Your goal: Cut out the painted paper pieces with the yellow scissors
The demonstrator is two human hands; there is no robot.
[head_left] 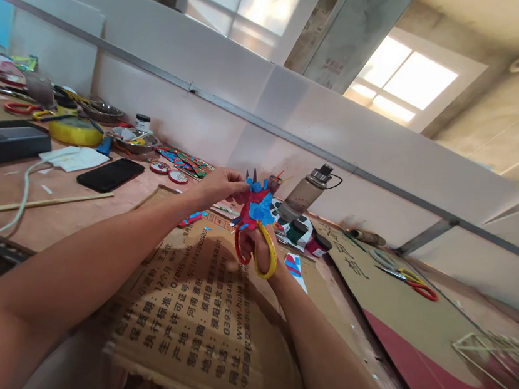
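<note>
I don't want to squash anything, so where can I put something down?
Between your arms, the printed cardboard looks bare. So does the brown board between the orange-handled scissors and its red part. It's crowded back left, round the bowls and yellow roll, and by the bottle and jars.

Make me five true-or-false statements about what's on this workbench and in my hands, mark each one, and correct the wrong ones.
1. The scissors at the right hand have one red and one yellow handle loop. True.
2. The black phone lies on the cardboard. False: it lies on the table, to the left of the cardboard.
3. The bottle has a black lid. True.
4. The cable running past the phone's left side is black. False: it is white.
5. The left hand is wearing a glove. False: it is bare.
</note>
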